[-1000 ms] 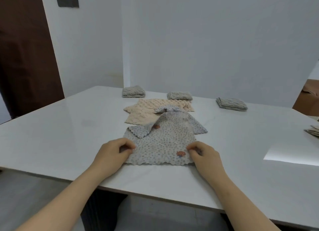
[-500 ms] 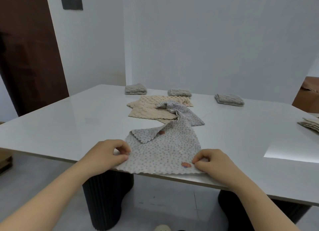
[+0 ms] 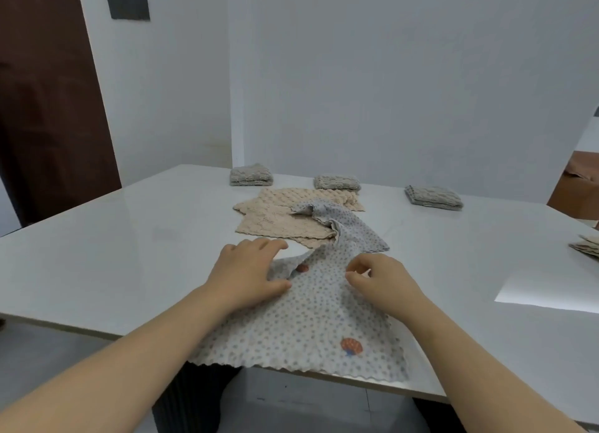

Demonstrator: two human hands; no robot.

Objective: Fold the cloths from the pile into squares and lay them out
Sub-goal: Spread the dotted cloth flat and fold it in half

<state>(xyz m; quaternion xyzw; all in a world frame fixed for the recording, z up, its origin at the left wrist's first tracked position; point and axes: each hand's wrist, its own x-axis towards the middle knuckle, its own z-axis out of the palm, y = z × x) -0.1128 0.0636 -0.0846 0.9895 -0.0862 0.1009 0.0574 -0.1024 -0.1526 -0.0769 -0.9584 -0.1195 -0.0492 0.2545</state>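
Along the far edge of the white desk [image 3: 97,254] lie three folded grey squares, well apart. The left grey square [image 3: 251,175] sits nearest the far left corner.

Towards the near edge, the left hand [image 3: 249,270] lies on the left side of the dotted cloth [image 3: 308,319]. Its fingers are stretched out almost straight over a turned-over corner and its thumb presses the fabric; it grips nothing.

Behind it, at the middle of the desk, the beige cloths [image 3: 275,215] lie loosely overlapped in a flat pile. The far end of the dotted cloth is rumpled and rests on them. The rest of the dotted cloth is spread towards the person, and its scalloped hem hangs just over the near edge, with an orange shell print [image 3: 351,346] by that hem.

The right hand [image 3: 379,283] is on the middle of the dotted cloth, fingers curled in, pinching a small bit of the fabric between thumb and fingertips.

Farther right along the far edge come the middle grey square [image 3: 337,183], touching the beige cloths, and the right grey square [image 3: 434,198]. At the right edge a flat stack of cloths [image 3: 586,246] is partly cut off from view.
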